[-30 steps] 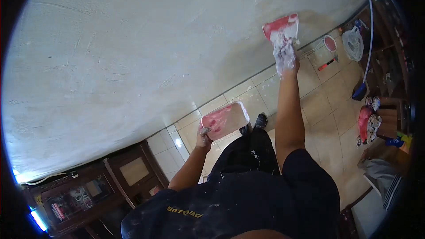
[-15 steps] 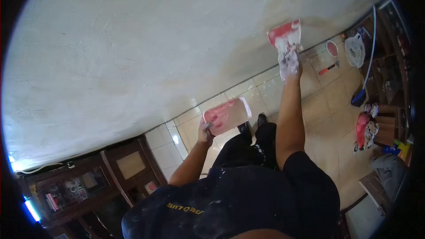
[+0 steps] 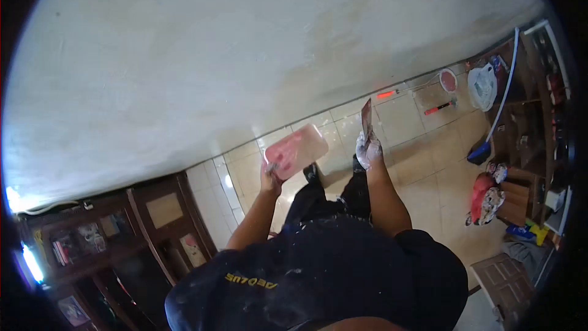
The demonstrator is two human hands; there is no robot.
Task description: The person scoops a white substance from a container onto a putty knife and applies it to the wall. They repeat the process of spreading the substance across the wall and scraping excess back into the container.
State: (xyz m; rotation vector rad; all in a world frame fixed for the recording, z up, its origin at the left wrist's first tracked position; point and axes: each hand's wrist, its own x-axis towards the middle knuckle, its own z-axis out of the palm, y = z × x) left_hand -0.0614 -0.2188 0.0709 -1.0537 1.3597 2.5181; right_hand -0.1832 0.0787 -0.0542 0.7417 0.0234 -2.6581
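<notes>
My left hand (image 3: 271, 179) grips one end of a pink rectangular tray (image 3: 303, 147), thumb on top and fingers underneath. The tray's face carries darker pink patches. In my right hand (image 3: 369, 152), caked with white putty, is a putty scraper (image 3: 367, 115), its blade seen nearly edge-on and pointing up toward the wall base. The scraper is apart from both the tray and the wall (image 3: 184, 73). That wall is greyish-white, with damp-looking tan patches toward its lower right.
Along the tiled floor (image 3: 410, 165) at right lie red-handled tools (image 3: 438, 109), a round pink container (image 3: 448, 79), a plastic bag (image 3: 482, 86) and a blue broom (image 3: 479, 152). Clothes (image 3: 485, 199) lie by a dark shelf. A dark wooden cabinet (image 3: 131, 239) stands at lower left.
My right hand has come down and left, away from the wall, and the scraper has turned edge-on. The tray has shifted slightly left; the white strip on its far edge no longer shows.
</notes>
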